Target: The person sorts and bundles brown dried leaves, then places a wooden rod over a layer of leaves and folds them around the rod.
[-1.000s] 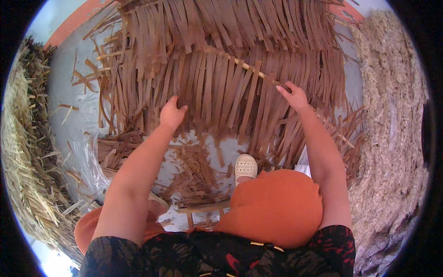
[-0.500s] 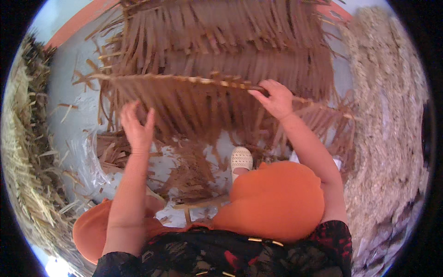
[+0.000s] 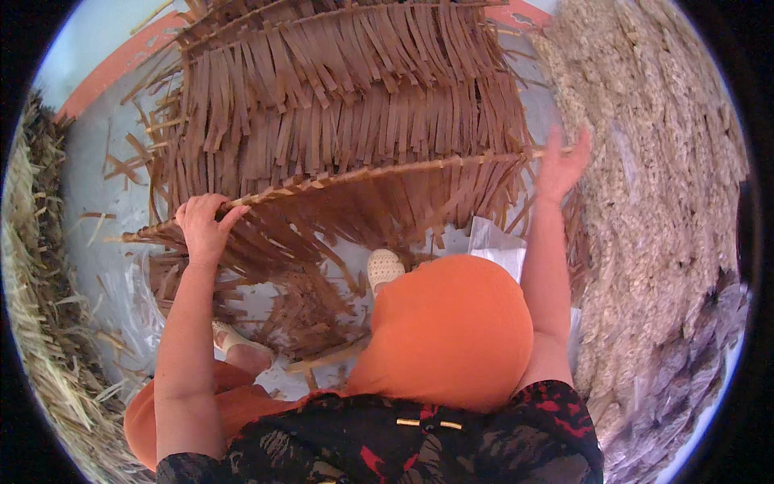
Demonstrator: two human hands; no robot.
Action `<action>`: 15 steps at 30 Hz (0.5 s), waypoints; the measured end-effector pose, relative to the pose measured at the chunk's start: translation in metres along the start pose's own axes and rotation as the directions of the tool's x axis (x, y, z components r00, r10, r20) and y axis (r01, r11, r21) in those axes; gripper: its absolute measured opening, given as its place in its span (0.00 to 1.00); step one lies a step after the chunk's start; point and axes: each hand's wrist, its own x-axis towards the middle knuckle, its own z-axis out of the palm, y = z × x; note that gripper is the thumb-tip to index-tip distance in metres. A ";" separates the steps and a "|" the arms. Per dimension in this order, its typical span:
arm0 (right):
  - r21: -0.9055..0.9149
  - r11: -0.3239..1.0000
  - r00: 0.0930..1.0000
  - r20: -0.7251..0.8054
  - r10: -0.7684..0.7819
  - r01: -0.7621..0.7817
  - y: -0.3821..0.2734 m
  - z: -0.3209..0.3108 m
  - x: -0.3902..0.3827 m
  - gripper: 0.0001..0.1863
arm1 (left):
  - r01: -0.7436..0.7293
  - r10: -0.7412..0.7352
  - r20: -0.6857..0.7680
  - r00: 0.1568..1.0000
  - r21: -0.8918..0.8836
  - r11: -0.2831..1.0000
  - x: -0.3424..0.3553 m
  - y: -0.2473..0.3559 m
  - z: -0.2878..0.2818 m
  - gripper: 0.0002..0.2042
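As left hand (image 3: 203,228) clasps thatch strip (image 3: 363,198), right hand (image 3: 562,165) at far end

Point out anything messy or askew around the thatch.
Loose leaf scraps litter the floor below the lifted thatch panel. The panel tilts, its left hand end lower than the end by the right hand.

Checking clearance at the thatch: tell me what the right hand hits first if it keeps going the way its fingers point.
Probably the stacked thatch panels beyond the right hand, though depth is unclear.
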 end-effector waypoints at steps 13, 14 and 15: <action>0.614 0.090 0.574 0.661 0.483 -0.784 0.069 0.040 -0.063 0.11 | -0.032 0.036 0.057 0.998 -0.063 0.998 -0.001 0.014 0.002 0.19; 0.600 0.099 0.569 0.675 0.469 -0.794 0.048 0.043 -0.072 0.11 | -0.030 0.032 0.045 0.998 -0.049 0.998 0.000 0.023 -0.002 0.20; 0.588 0.112 0.568 0.688 0.452 -0.801 0.030 0.045 -0.074 0.11 | -0.027 0.028 0.027 0.999 -0.039 0.999 0.002 0.029 -0.004 0.20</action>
